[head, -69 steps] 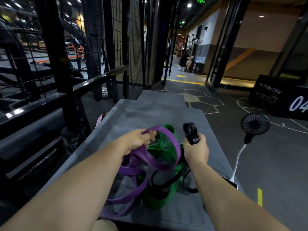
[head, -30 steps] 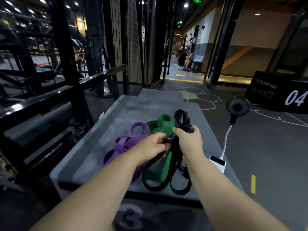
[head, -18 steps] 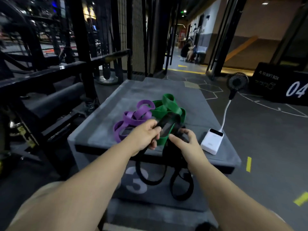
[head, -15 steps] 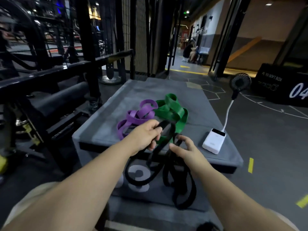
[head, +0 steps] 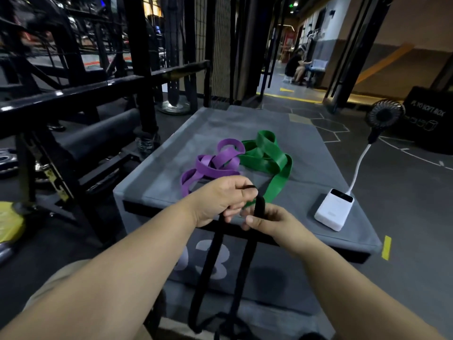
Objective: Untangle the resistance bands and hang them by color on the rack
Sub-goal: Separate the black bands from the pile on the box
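Left hand and right hand both grip the black band hanging before the grey box; purple band, green band lie atop it

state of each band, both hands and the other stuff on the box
black band, held by both hands, strands hanging down in front of the box
purple band, lying in loose loops on the box, not hung
green band, looped on the box, touching the purple band, not hung
left hand, gripping the black band
right hand, pinching the black band
power bank, flat on the box
fan, upright on its white neck; running or not, cannot tell
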`<state>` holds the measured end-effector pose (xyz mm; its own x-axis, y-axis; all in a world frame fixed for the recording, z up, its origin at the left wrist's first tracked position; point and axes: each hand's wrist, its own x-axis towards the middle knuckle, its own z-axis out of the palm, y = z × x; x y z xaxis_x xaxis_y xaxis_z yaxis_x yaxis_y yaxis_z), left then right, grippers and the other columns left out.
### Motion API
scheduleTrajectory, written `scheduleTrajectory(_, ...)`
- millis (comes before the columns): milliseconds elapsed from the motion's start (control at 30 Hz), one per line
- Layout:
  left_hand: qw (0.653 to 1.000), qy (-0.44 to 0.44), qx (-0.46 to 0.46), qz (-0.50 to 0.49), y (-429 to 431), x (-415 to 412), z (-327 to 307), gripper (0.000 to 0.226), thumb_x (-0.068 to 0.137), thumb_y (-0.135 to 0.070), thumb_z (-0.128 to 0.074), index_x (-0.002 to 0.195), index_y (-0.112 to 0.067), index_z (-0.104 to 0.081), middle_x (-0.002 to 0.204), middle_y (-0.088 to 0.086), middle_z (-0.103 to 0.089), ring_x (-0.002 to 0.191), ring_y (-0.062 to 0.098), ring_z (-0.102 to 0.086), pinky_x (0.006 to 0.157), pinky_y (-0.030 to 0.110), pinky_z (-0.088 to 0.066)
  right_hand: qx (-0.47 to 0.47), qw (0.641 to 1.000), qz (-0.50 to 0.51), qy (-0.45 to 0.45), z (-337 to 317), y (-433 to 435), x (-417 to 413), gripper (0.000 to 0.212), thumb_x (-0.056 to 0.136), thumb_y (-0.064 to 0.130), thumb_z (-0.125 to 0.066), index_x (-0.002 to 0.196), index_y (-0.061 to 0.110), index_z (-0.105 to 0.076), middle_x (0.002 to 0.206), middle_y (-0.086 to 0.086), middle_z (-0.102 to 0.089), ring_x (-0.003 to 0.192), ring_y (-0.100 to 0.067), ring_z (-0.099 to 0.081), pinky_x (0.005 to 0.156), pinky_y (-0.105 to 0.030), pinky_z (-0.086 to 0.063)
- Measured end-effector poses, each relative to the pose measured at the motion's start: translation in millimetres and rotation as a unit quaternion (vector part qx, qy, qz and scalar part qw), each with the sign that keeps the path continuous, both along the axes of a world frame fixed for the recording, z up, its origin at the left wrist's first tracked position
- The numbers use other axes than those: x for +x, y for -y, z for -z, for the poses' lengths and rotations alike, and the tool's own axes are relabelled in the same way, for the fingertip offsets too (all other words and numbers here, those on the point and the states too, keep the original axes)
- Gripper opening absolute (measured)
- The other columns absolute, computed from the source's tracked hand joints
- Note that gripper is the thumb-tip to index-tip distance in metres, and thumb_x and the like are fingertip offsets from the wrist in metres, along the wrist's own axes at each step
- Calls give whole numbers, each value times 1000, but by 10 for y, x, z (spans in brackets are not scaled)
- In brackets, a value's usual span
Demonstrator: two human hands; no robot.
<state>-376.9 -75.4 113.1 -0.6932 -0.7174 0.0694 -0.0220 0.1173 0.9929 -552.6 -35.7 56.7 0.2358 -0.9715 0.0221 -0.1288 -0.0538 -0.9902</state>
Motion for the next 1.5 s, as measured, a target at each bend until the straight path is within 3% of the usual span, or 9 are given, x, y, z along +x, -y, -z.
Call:
scheduleTrajectory(233, 991, -108, 51, -59, 363, 89, 127, 17, 88, -16, -59, 79, -14, -45, 46, -8, -34, 38, 6, -31, 39, 19, -28, 11, 996, -4, 90, 110, 278, -88, 59, 46, 78, -77, 55, 21, -66, 58, -9, -55, 41, -7, -40, 44, -16, -32)
scheduleTrajectory(467, 988, -48, 37, -145, 612, -93, 408, 26, 102, -18, -41, 78, -13, -48, 54, -4, -38, 50, 8, -37, 55, 20, -35, 195, 959, -132, 160, 119, 429, -57, 53, 57, 60, -83, 66, 9, -72, 46, 3, -31, 38, -8, -27, 42, -16, -24)
scheduleTrajectory(733, 989, 53, 41, -128, 641, -159, 639, 31, 84, -59, -58, 82, -28, -65, 84, 5, -52, 78, 14, -47, 73, 28, -41, 139, 854, -265, 426, -84, 531, -43, 17, 95, 25, -54, 94, 13, -66, 84, 0, -54, 77, -15, -50, 71, -27, -41)
scheduleTrajectory(833, 991, 96, 57, -74, 560, -225, 718, 43, 85, -52, -58, 105, -16, -69, 97, 9, -58, 88, 21, -51, 83, 36, -44, 147, 831, -259, 470, -167, 529, -71, 21, 97, 13, -51, 115, 10, -61, 89, -9, -56, 62, -15, -42, 62, -26, -41)
scheduleTrajectory(900, 990, 110, 81, -40, 487, -261, 748, 40, 94, -32, -60, 119, -1, -60, 101, 12, -63, 92, 23, -56, 91, 36, -46, 129, 848, -236, 458, -181, 520, -87, 35, 95, 10, -52, 130, 16, -56, 78, -6, -55, 55, -12, -31, 56, -23, -35)
scheduleTrajectory(1000, 986, 148, 71, -7, 441, -291, 777, 30, 93, -31, -62, 117, -12, -60, 114, 12, -68, 112, 24, -61, 104, 40, -42, 73, 868, -225, 437, -150, 477, -78, 60, 90, 12, -61, 144, 29, -40, 64, 3, -50, 51, -8, -25, 51, -19, -28)
scheduleTrajectory(1133, 978, 201, 57, 11, 383, -301, 806, 11, 97, -22, -54, 97, -11, -56, 80, 0, -67, 82, 13, -62, 92, 34, -46, -4, 902, -169, 398, -231, 434, -119, 79, 84, 19, -68, 148, 38, -26, 60, 6, -46, 48, -5, -27, 46, -17, -23)
scheduleTrajectory(1300, 946, 323, -23, 21, 315, -292, 897, 18, 90, -29, -61, 86, -28, -44, 77, -4, -57, 71, 12, -52, 68, 30, -43, -94, 956, 40, 274, -414, 408, -274, 50, 99, 9, -38, 143, 31, -34, 65, 4, -52, 58, -9, -39, 50, -19, -31)
scheduleTrajectory(1500, 941, 315, -121, -6, 309, -341, 790, 21, 95, -25, -55, 101, -22, -35, 91, 1, -50, 79, 12, -47, 63, 26, -37, -130, 983, 126, -13, -84, 476, -265, 37, 100, 17, -41, 132, 36, -39, 80, 0, -64, 83, -4, -62, 87, -21, -45)
